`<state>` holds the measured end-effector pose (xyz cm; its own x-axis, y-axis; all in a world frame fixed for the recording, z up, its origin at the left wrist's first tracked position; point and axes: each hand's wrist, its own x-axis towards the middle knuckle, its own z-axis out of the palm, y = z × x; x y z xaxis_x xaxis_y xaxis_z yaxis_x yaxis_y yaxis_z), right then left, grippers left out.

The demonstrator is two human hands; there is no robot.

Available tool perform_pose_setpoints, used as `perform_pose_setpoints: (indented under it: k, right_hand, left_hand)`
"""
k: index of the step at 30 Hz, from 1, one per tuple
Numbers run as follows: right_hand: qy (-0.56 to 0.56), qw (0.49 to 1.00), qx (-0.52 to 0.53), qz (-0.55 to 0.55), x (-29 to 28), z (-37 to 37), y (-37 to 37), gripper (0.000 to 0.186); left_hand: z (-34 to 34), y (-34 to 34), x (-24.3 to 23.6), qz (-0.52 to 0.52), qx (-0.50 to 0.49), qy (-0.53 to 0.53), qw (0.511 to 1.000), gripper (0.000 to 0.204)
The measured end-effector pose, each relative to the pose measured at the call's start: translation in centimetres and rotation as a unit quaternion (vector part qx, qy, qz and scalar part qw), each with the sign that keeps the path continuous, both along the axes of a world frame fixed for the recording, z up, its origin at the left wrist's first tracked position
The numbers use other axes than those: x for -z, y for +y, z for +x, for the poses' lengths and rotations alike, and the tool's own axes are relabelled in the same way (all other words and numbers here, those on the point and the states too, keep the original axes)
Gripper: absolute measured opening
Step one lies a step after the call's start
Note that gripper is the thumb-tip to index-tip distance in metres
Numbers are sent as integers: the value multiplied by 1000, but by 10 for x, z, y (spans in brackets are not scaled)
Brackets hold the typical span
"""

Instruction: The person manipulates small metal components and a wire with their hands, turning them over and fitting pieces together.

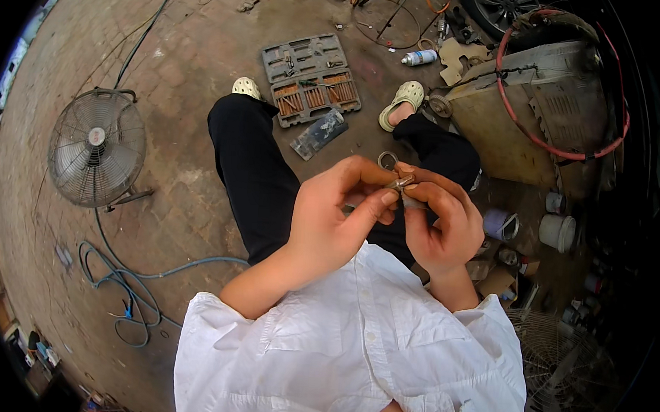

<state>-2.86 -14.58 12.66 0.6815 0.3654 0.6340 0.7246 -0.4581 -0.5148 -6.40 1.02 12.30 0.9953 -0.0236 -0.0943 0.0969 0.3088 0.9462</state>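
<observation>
Both hands meet above my lap around a small metal hose clamp (401, 184), whose thin round band stands up beyond my fingers. My left hand (331, 206) pinches the clamp's screw end between thumb and forefinger. From the other side, the thumb and fingertips of my right hand (444, 221) close on the same end. The fingers cover part of the clamp. On the ground past my knees lies an open grey tool case (285, 57) with several rusty brown bits in its compartments. A dark, worn box-like piece (319, 134) rests at its near edge.
A round metal fan (97, 138) stands at the left, with a coiled blue-grey hose (121, 273) nearer me. On the right are a large dirty metal panel with a red hose (564, 153), a spray can (419, 58), a white bucket (557, 232) and a wheel (497, 9).
</observation>
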Motion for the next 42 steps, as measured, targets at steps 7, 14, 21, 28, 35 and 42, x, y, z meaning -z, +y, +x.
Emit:
perform_pose_setpoints:
  k: [7, 14, 21, 28, 35, 42]
  right_hand:
    - [6, 1000, 1, 10, 1, 1, 1, 26]
    - [69, 996, -12, 50, -1, 1, 5, 23]
    - [53, 999, 1, -3, 4, 6, 0, 20]
    - [270, 936, 19, 226, 6, -5, -2, 10]
    - [383, 864, -38, 323, 8, -5, -1, 13]
    - [567, 654, -125, 485, 14, -1, -5, 17]
  left_hand:
    - [2, 0, 8, 90, -16, -83, 992, 8]
    - [5, 0, 8, 29, -6, -36, 999, 7]
    - [8, 7, 15, -110, 53, 44, 992, 11]
    - [9, 6, 20, -232, 69, 81, 967, 17]
    - [8, 9, 18, -261, 94, 101, 956, 18]
    - [6, 4, 16, -277, 75, 113, 951, 20]
